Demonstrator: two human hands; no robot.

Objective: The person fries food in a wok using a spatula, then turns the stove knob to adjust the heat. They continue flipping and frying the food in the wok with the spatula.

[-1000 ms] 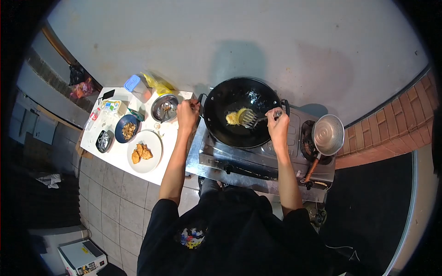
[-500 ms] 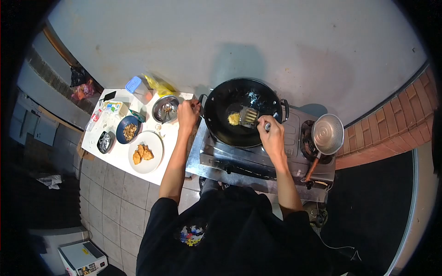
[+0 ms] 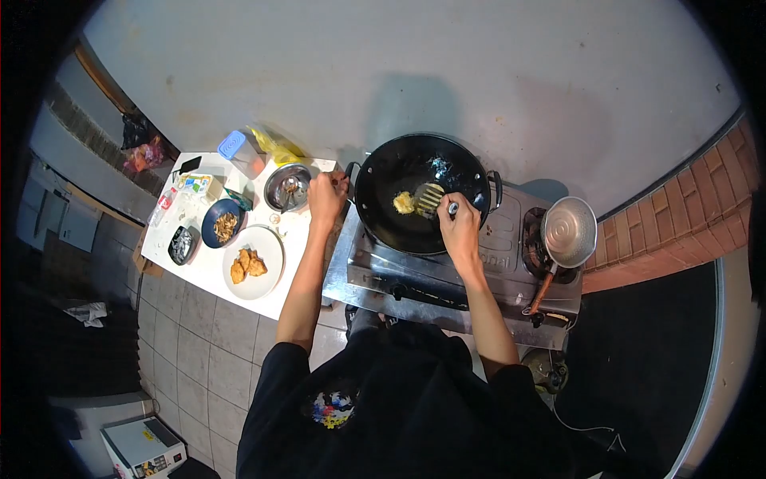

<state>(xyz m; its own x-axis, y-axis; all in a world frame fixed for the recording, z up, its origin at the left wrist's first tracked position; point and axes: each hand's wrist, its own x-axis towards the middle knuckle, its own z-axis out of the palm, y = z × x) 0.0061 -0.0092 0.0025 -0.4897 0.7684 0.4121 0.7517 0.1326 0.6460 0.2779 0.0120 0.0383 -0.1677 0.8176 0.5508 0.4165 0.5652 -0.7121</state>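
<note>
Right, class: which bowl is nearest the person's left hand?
The metal bowl, just beside the left hand; the blue bowl and black bowl sit farther away.

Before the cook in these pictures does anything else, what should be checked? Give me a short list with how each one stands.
1. Spatula held by its handle in the right hand: ok.
2. Food piece inside the wok: ok, beside the spatula's blade.
3. Left hand gripping the wok's handle: cannot tell; it is close by.
4. Flame under the wok: cannot tell; hidden.
5. Plate with spare room: ok, bare around the fried pieces.
</note>
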